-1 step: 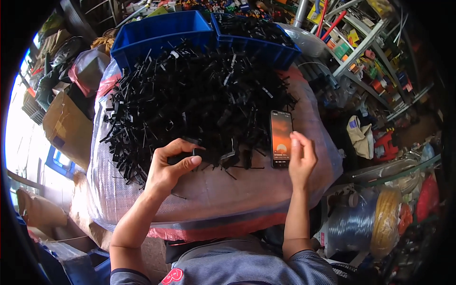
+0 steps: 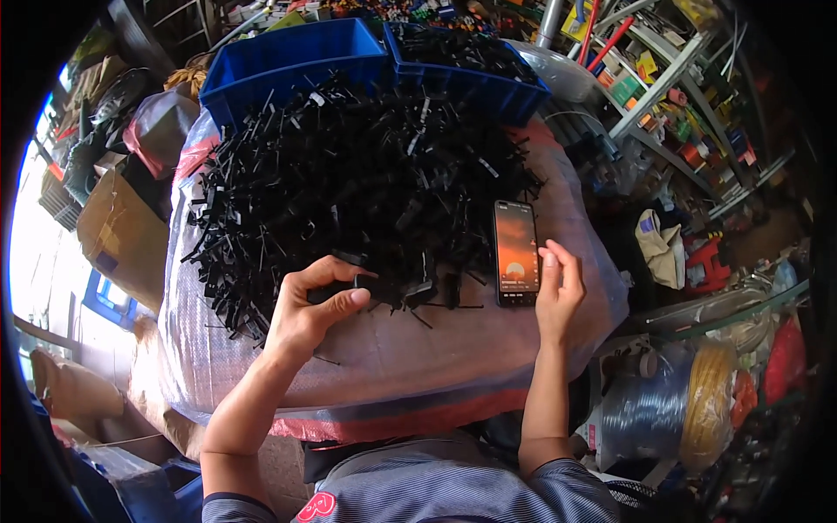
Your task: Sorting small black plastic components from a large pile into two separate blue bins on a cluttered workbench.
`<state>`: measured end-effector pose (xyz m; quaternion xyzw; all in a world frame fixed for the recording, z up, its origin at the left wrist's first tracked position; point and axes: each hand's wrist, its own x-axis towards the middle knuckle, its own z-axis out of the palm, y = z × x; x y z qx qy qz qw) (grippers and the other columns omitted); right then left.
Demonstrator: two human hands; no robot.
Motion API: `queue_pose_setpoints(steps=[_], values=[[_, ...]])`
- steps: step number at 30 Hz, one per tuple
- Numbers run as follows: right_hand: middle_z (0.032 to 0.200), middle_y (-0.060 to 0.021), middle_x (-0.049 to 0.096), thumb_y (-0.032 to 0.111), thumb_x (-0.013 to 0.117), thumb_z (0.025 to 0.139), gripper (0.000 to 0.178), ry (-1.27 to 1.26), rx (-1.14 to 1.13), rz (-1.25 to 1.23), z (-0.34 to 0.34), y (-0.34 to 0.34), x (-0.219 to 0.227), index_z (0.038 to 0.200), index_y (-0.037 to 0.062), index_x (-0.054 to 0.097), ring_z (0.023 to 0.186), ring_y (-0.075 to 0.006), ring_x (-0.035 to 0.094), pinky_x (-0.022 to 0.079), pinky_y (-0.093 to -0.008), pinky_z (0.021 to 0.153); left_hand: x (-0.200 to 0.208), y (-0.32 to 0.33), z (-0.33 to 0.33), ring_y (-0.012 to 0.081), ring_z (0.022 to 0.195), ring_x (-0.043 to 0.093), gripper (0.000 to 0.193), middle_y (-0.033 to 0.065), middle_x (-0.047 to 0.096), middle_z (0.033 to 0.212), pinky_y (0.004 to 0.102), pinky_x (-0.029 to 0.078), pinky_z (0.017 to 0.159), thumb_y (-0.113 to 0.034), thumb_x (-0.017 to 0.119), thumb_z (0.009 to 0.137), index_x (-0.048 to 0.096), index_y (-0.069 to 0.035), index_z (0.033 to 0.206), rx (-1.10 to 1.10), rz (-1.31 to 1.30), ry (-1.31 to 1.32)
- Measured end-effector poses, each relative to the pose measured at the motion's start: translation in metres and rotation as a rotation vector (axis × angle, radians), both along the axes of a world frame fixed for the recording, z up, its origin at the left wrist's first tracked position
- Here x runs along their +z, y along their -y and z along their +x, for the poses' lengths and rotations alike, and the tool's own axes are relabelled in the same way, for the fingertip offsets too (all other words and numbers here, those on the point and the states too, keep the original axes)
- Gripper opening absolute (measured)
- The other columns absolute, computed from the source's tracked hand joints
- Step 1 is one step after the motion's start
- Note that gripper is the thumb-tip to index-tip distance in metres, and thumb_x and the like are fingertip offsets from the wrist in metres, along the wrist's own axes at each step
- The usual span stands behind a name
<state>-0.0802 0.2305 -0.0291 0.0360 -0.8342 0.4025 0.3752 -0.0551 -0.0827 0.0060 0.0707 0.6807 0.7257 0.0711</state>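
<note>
My left hand (image 2: pixel 305 305) is at the near edge of a heap of black plastic parts (image 2: pixel 349 174), its thumb and forefinger curved round a small black plastic piece (image 2: pixel 364 281). Part of that piece is lost against the dark heap. A phone (image 2: pixel 516 253) with an orange sunset picture lies at the heap's right side, on a pale woven sack (image 2: pixel 436 349). Just right of the phone is my right hand (image 2: pixel 560 292), its fingers loosely bent, thumb raised, with nothing in them. The fingertips are close to the phone's right edge.
Behind the heap stand two blue bins: the left bin (image 2: pixel 296 65) shows bare inner walls, the right bin (image 2: pixel 471 74) holds black parts. A metal rack (image 2: pixel 663 83) with mixed goods rises at right. Wrapped spools (image 2: pixel 654 401) sit at lower right, cardboard (image 2: pixel 122 231) at left.
My right hand has shifted slightly right, from over the phone's screen edge to beside it. My left hand stays in place with the black piece.
</note>
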Motion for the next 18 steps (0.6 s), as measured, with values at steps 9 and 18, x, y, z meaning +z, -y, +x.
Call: queue_pose_setpoints(steps=[9,18], values=[[0.083,-0.0096,0.065,0.014,0.047,0.093,0.019,0.066,-0.081,-0.041,-0.004,-0.019,-0.024,0.098,0.0,0.06,0.078,-0.0187,0.061,0.046,-0.0294,0.073,-0.003,-0.004,0.0,0.0095,0.083,0.052,0.022,0.0017,0.06,0.088,0.0227,0.039,0.077,-0.014,0.071,0.073,0.065,0.001,0.089,-0.016,-0.061,0.001],[0.08,-0.0082,0.065,0.017,0.046,0.095,0.023,0.095,-0.075,-0.127,-0.003,-0.021,-0.025,0.099,-0.0015,0.058,0.079,-0.0146,0.058,0.044,-0.0287,0.079,-0.007,-0.004,0.0,0.0114,0.086,0.053,0.022,0.0037,0.062,0.09,0.0252,0.039,0.082,-0.014,0.072,0.073,0.064,0.0,0.088,-0.038,-0.067,-0.052]])
